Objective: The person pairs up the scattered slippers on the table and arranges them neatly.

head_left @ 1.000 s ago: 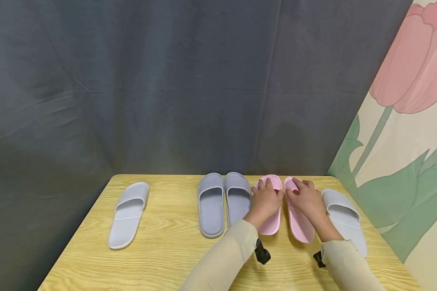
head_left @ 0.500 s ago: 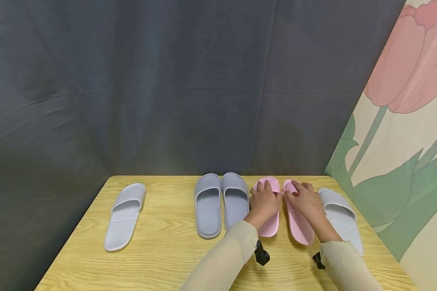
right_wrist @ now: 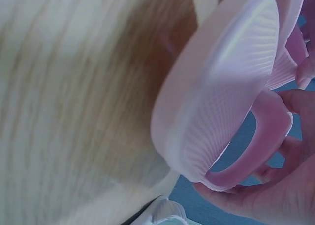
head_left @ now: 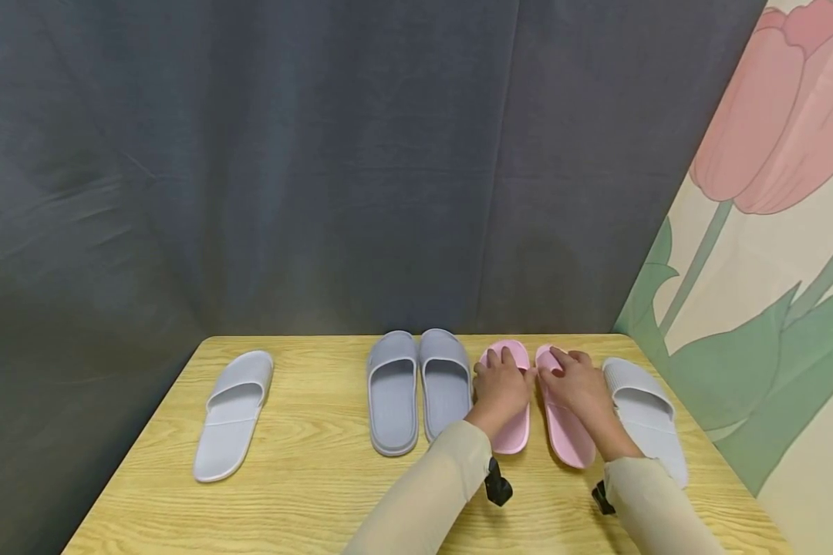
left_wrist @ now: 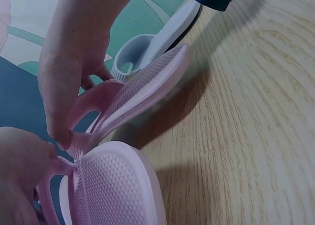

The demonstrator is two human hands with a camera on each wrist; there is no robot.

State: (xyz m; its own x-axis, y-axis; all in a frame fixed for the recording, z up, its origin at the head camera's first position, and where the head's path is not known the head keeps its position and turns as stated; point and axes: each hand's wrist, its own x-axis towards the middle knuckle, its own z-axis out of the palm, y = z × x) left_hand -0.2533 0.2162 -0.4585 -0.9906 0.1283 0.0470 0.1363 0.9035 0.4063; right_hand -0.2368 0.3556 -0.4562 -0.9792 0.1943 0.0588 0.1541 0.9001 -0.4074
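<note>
Two pink slippers stand side by side at the right of the table in the head view. My left hand [head_left: 501,391] holds the left pink slipper [head_left: 511,439] by its strap. My right hand [head_left: 580,391] grips the strap of the right pink slipper [head_left: 571,443], with fingers and thumb around it in the right wrist view. From the left wrist, the sole of the right pink slipper [left_wrist: 150,89] looks tilted, a shadow beneath its heel. The thumbs are close together between the two slippers. Both straps are partly hidden by the hands.
Two grey slippers [head_left: 393,408] [head_left: 447,393] stand paired left of the pink ones. A whitish slipper [head_left: 649,432] lies just right of my right hand, another [head_left: 231,432] at the far left. A dark curtain [head_left: 347,193] hangs behind the wooden table [head_left: 305,493].
The head view has turned slightly right, so the scene sits a little further left. Both hands stay on the pink slippers, nearly still.
</note>
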